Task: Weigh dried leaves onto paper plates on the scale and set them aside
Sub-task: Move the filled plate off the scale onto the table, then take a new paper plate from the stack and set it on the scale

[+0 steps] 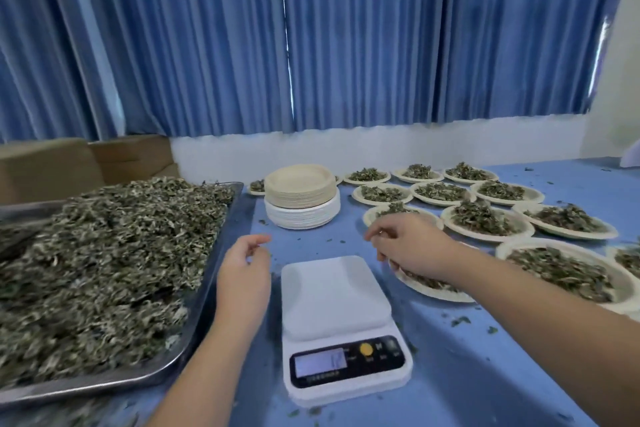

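Here, blue table [467,374]: steel tray [104,383] heaped with dried leaves [104,253] at left; filled paper plates [491,236] at right; empty plate stack [301,198] behind white scale [332,291]. Left hand [244,270] hovers, fingers loosely curled, empty; right hand [412,246] fingers curl over the nearest filled plate [429,291], grip indiscernible

Daylight glows through closed blue curtains [346,38], bright slits at the seams, casting even bluish light and soft shadows across the worktop [467,374]. Wide-angle distortion bends the edges; the leaves [104,253] at left are smeared by motion blur.
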